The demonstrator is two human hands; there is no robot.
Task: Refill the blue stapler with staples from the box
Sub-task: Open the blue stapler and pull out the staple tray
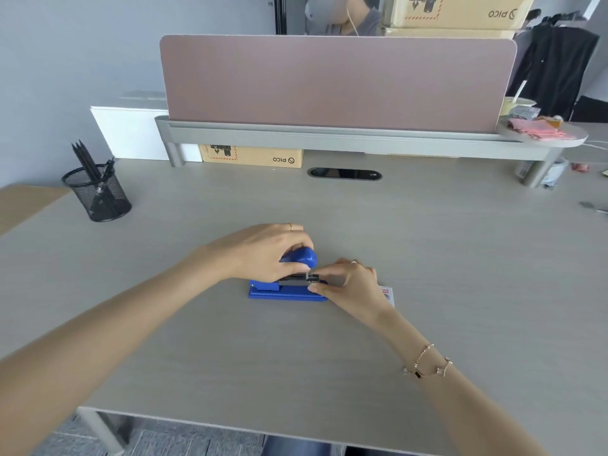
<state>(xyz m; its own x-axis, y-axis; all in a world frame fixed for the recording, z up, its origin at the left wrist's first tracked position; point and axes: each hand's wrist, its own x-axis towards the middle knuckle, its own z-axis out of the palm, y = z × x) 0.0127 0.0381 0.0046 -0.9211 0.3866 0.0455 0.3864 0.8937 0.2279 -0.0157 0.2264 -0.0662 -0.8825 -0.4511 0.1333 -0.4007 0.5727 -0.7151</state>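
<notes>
The blue stapler [283,291] lies on the grey desk [427,245], base flat, its blue top cover lifted. My left hand [266,250] grips that raised cover from above. My right hand [350,283] pinches at the front end of the exposed metal staple channel, thumb against the base's front tip. Whether staples sit between those fingers is hidden. The small white staple box [389,295] with red print lies just right of my right hand, mostly covered by it.
A black mesh pencil cup [97,194] with dark pencils stands at the far left. A pink divider screen [335,83] on a grey shelf runs across the back, with a cardboard box [251,156] beneath. A person sits behind the screen.
</notes>
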